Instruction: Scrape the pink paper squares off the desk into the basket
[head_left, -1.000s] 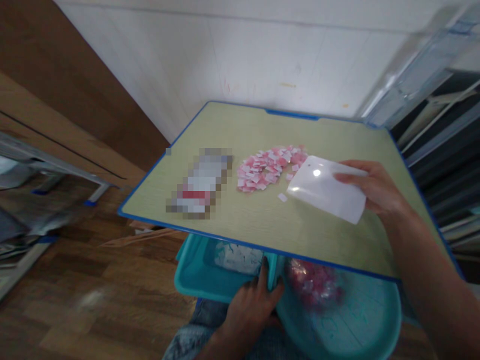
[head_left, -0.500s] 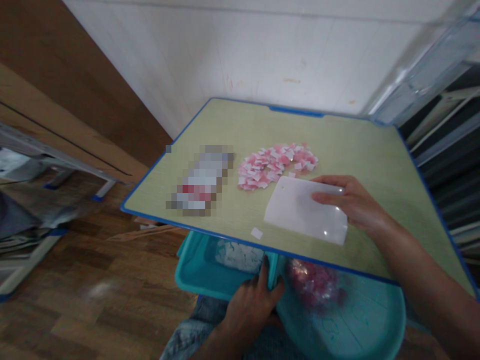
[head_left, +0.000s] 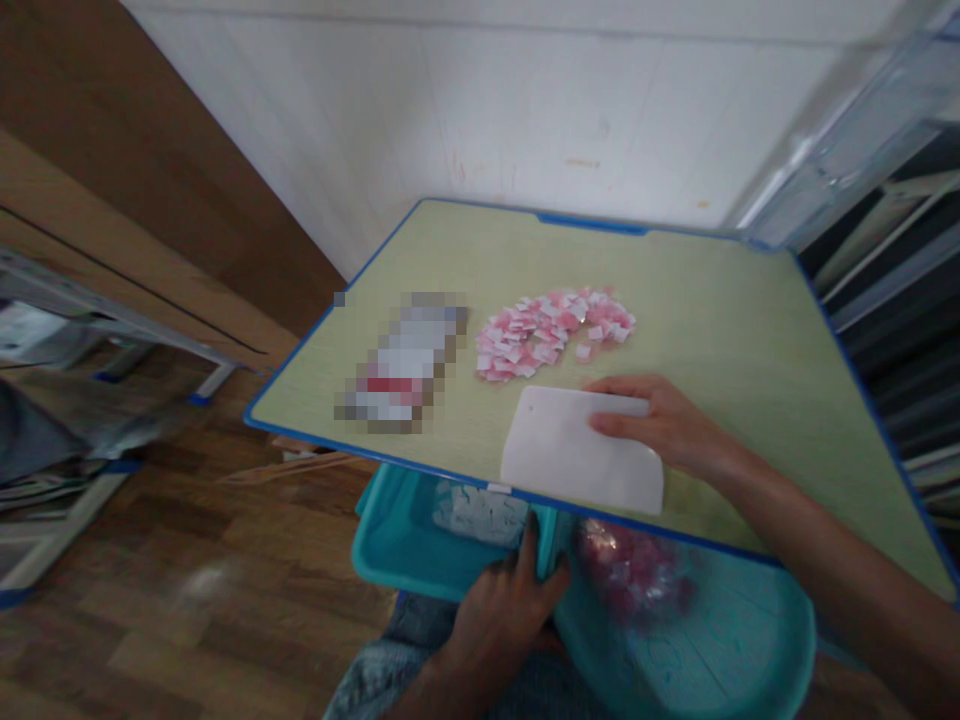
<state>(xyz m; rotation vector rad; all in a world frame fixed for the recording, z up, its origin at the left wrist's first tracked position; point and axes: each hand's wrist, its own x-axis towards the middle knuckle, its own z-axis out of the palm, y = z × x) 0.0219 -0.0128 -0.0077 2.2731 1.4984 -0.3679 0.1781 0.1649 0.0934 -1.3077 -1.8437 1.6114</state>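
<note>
My right hand (head_left: 654, 418) is closed on a white plastic scraper (head_left: 570, 455) with a small hole in one corner. Its lower edge lies close to the front edge of the small table (head_left: 720, 330). One white slip (head_left: 500, 488) sits right at that edge, beside the scraper. Behind the scraper lies a pile of small pink and white pieces (head_left: 525, 330). Below the tabletop my left hand (head_left: 510, 605) grips the rim of a teal tub (head_left: 409, 580), its fingers wrapped over the wall. A whitish packet (head_left: 480, 512) lies in the tub.
A blurred-out phone-shaped object (head_left: 405, 360) rests on the table's left part. Right of my left hand, a teal basin (head_left: 750, 640) holds a clear bag of pink-red stuff (head_left: 637, 575). A white wall (head_left: 510, 120) stands behind; a metal frame (head_left: 90, 510) stands at left.
My right hand has drawn the scraper toward me and slightly left, carrying the loose white slip to the table's front edge. A small piece stays behind near the pile. My left hand keeps its grip.
</note>
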